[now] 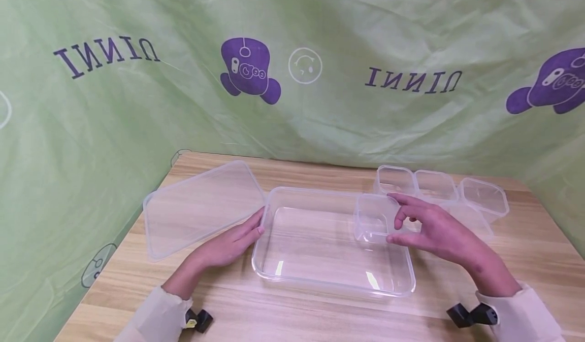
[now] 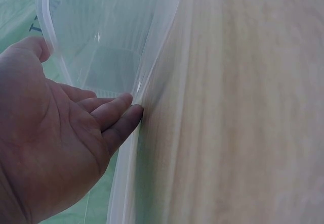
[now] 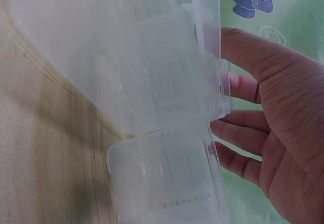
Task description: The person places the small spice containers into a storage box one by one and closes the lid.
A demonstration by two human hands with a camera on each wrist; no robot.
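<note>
A large clear rectangular plastic container (image 1: 329, 286) stands in the middle of the table. My left hand (image 1: 233, 243) rests against its left wall with fingers extended, and in the left wrist view the fingertips (image 2: 132, 110) touch the container's lower side. In the large container's back right corner is a small clear plastic box (image 1: 372, 220). My right hand (image 1: 431, 228) holds the small box at its right edge, thumb and fingers bent around the rim. Seen from the right wrist, the small box (image 3: 162, 67) shows blurrily through the large container's translucent wall.
A clear flat lid (image 1: 201, 210) lies on the wooden table (image 1: 219, 306) to the left. Several more small clear boxes (image 1: 484, 197) stand together at the back right, partly behind my right hand. A green printed cloth (image 1: 320, 129) hangs behind the table.
</note>
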